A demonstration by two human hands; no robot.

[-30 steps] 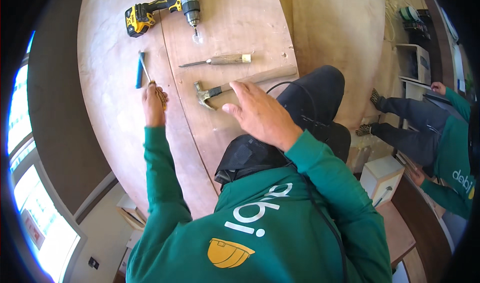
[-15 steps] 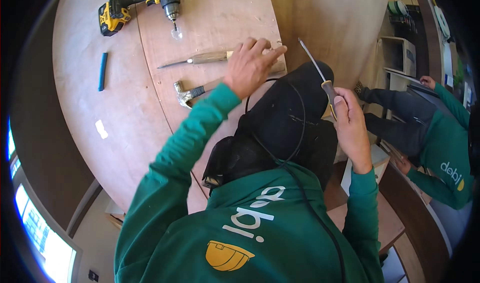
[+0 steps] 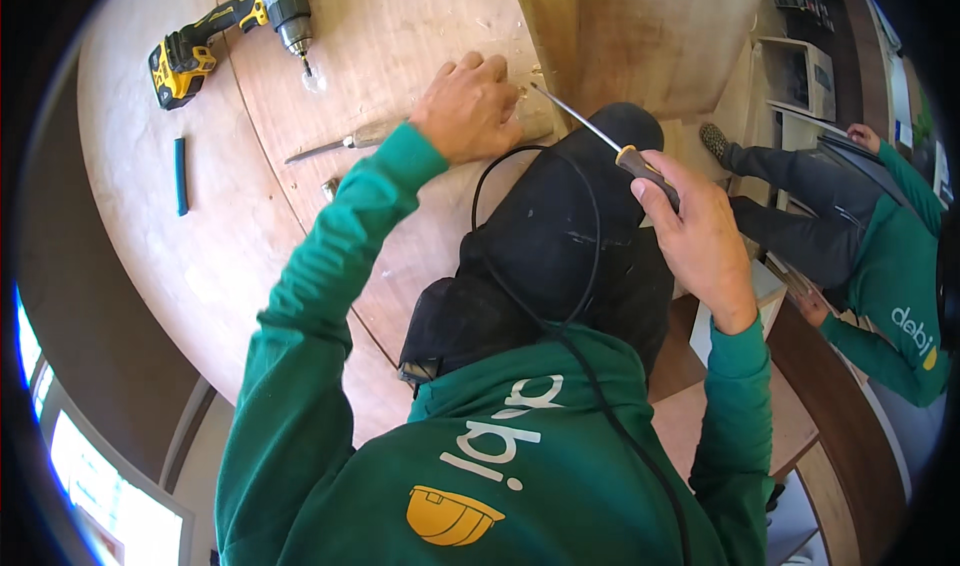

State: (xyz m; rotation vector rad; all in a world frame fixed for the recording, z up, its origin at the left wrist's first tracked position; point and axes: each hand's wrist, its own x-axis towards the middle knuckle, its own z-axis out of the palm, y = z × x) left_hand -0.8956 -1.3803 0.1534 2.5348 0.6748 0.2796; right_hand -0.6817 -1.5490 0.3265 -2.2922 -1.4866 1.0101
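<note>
My right hand is wrapped round the dark handle of a screwdriver. Its steel shaft slants up and left, the tip close to my left hand. That hand is closed with curled fingers, low over the wooden board near its right edge; whatever its fingers may hold is hidden. Beneath my left wrist lies a wood-handled tool with a long dark blade. A claw hammer lies mostly covered by my left forearm.
On the wooden surface are a yellow-black cordless drill and a dark teal stick. An upright wood panel stands beyond my knee. A black cable crosses my lap. Another person is at the right.
The screwdriver has swung left, its tip coming nearer my left hand. My left fingers have curled in and the hand has moved slightly left. The view has shifted.
</note>
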